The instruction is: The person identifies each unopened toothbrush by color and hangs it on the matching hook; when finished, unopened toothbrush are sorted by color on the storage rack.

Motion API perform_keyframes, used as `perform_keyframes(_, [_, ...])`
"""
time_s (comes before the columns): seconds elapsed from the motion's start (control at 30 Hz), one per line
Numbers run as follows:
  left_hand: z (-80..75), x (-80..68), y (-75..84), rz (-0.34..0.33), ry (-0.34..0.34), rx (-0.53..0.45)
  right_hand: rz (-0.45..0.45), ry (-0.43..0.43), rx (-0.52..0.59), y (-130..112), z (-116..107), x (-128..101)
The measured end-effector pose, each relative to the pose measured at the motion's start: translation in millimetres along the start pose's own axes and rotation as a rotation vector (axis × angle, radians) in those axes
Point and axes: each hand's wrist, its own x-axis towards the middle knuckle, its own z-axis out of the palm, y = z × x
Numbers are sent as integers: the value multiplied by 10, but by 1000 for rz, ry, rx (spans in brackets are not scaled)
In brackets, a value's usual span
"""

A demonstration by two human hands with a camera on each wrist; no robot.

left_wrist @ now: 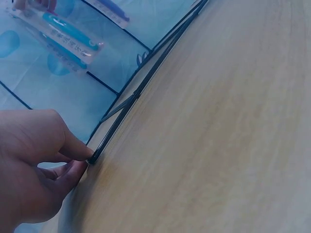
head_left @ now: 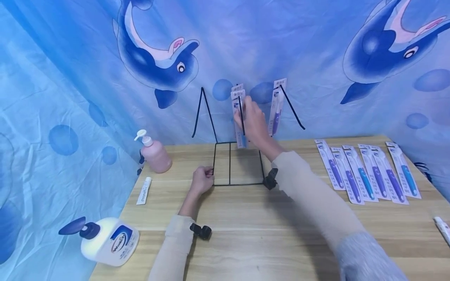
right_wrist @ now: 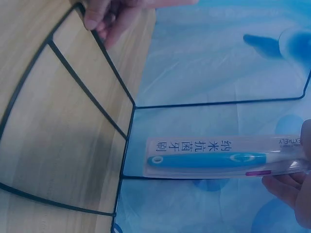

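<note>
My left hand [head_left: 203, 180] pinches the left side of the base of a black wire display rack [head_left: 229, 168]; the left wrist view shows its thumb and finger on the wire [left_wrist: 114, 127]. My right hand [head_left: 254, 121] holds a packaged toothbrush [right_wrist: 209, 160] with a blue handle, upright at the rack's middle hook. The hook's wire crosses in front of that card. Right behind it hangs another packaged toothbrush, mostly hidden. On the right hook hangs a purple packaged toothbrush [head_left: 276, 113]. The left hook [head_left: 198, 113] carries no pack.
Several packaged toothbrushes [head_left: 365, 171], purple and blue, lie in a row at the right. Along the left stand a pink pump bottle [head_left: 157, 157] and a white pump bottle [head_left: 109, 242], with a small white box [head_left: 143, 191] between. A white tube [head_left: 442, 229] lies at the right edge.
</note>
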Motion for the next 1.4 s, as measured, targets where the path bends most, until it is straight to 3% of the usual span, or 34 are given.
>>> perform_keyframes(0.37, [20,7,51,4,3,1,113,-29,51,86,8,152])
perform_keyframes(0.6, [39,-4,24,-8,-7,3,65,19,81,157,18,52])
perform_keyframes(0.83, [33,-27,-1,-2,7,18,-17,29,180,355,-75,-180])
perform_keyframes(1.03, [21,-24,-29,-11,5,27,-29,-27,56,824,-338,-583])
perform_keyframes(1.4, [44,53,-9,-20,-2,-2,481,-203,-353,2149,-1145,-1111])
